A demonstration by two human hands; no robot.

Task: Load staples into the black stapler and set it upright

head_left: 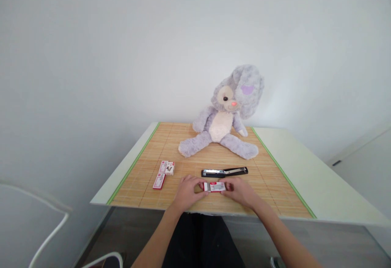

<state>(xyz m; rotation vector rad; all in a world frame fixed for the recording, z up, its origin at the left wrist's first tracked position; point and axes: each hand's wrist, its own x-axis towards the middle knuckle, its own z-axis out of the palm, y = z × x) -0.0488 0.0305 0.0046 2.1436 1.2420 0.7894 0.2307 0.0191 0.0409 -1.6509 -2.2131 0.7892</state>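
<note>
Near the front edge of the bamboo mat, a small red and white box of staples [214, 186] is held between my two hands. My left hand [187, 192] pinches its left end with thumb and fingers. At the right end, my right hand [240, 190] grips it the same way. The label faces up; the box's contents are hidden. Just beyond the box lies a black stapler [224, 172], spread open flat with its metal rail showing.
Left of my hands sit small red and white boxes [159, 181], beside a white box with a dark picture [170, 168]. A grey plush rabbit [221, 125] sits at the back of the bamboo mat [146, 158], against the wall. The white table [305, 170] extends right.
</note>
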